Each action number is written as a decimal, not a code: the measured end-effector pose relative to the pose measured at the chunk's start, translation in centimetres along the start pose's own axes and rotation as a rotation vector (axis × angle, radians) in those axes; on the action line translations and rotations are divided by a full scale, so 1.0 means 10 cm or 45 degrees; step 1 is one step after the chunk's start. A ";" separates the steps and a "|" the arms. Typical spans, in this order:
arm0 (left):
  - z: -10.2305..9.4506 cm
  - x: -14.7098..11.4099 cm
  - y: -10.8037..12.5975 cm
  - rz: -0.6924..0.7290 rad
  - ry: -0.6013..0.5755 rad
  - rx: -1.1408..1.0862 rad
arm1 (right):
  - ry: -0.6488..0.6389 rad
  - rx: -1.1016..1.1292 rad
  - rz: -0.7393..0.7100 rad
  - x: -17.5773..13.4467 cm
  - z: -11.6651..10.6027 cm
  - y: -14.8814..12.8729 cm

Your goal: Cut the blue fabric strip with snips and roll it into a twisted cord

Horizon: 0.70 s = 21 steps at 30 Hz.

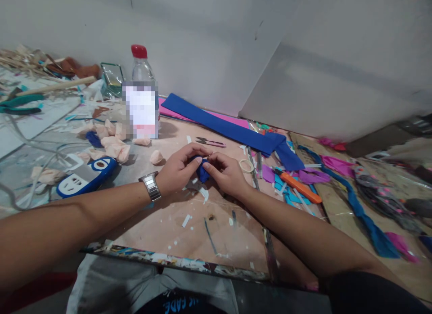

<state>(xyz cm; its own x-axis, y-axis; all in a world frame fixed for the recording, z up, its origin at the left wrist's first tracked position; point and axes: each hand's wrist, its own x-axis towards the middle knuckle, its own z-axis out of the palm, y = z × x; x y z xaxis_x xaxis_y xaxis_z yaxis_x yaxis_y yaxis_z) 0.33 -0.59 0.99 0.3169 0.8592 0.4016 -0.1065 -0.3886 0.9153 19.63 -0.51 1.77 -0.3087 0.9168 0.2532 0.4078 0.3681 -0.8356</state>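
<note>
Over the middle of the table, a small folded piece of dark blue fabric is pinched between my two hands. My left hand, with a metal watch on its wrist, closes its thumb and fingers on one side of the piece. From the other side my right hand grips it the same way. Fingers cover much of the blue piece. Just beyond them lie thread snips. A long blue fabric strip stretches out behind, over pink sheets.
Peach fabric pieces, a blue-and-white power strip and a red-capped bottle stand at left. Green-handled pliers lie far left. To the right are a tape roll, an orange utility knife and scraps.
</note>
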 end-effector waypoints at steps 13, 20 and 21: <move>-0.02 0.04 0.02 -0.308 0.033 -0.465 | -0.427 -0.114 -0.198 -0.03 -0.04 -0.02; -0.01 0.03 0.13 -0.214 -0.056 -0.316 | -0.526 0.207 0.019 -0.06 -0.05 -0.06; -0.01 0.01 0.15 -0.196 -0.095 -0.311 | -0.547 0.306 0.102 -0.07 -0.04 -0.07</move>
<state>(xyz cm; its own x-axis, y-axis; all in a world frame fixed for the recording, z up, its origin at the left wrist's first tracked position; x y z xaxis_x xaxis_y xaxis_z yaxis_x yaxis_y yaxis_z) 0.16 -1.03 2.42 0.4143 0.8714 0.2625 -0.2729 -0.1563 0.9493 19.87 -1.40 2.36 -0.6310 0.7758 0.0022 0.2509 0.2068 -0.9457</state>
